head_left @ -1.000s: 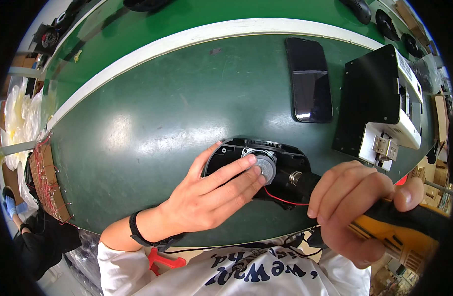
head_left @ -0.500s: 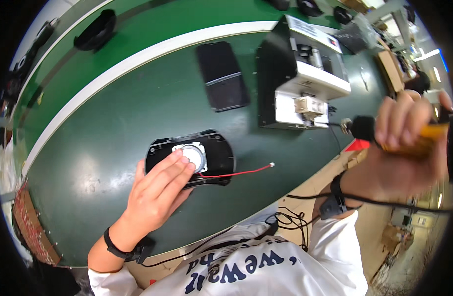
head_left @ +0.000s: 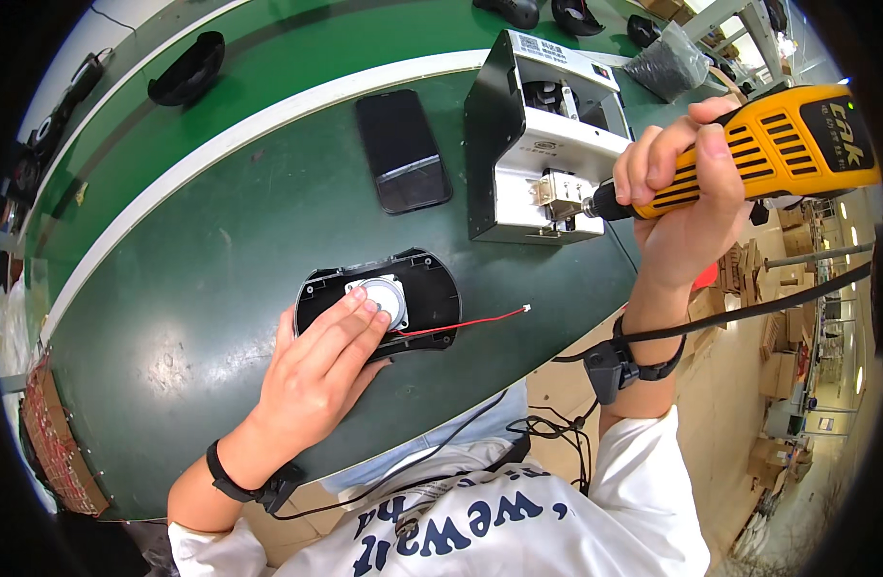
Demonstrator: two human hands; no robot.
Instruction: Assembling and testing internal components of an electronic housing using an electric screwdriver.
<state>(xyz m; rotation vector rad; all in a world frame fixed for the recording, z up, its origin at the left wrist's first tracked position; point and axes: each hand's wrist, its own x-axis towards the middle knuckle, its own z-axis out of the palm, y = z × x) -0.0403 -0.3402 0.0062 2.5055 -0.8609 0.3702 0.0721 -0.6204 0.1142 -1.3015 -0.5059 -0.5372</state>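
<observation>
1. The left hand (head_left: pixel 318 370) is lying flat, fingers extended, pressing down on the black housing (head_left: pixel 379 300) at centre frame; nothing is being gripped.
2. The right hand (head_left: pixel 687 197) is wrapping fully closed around the yellow driver (head_left: pixel 749 149) at upper right.
3. The driver is lying along a left-right axis, its tip pointing left into the feeder box (head_left: pixel 542 144).
4. The housing is sitting to the lower left of the tip, well apart; the left hand is nearer.

A dark phone (head_left: pixel 401 150), its rectangular screen unlit and black, is laid flat beyond the left hand (head_left: pixel 312 380). A small white label (head_left: pixel 536 44) with dark marks is seen on top of the white and black box (head_left: pixel 538 144) just left of the right hand (head_left: pixel 677 207). What may be a crumpled clear bag (head_left: pixel 665 62) is seen beyond that hand.
</observation>
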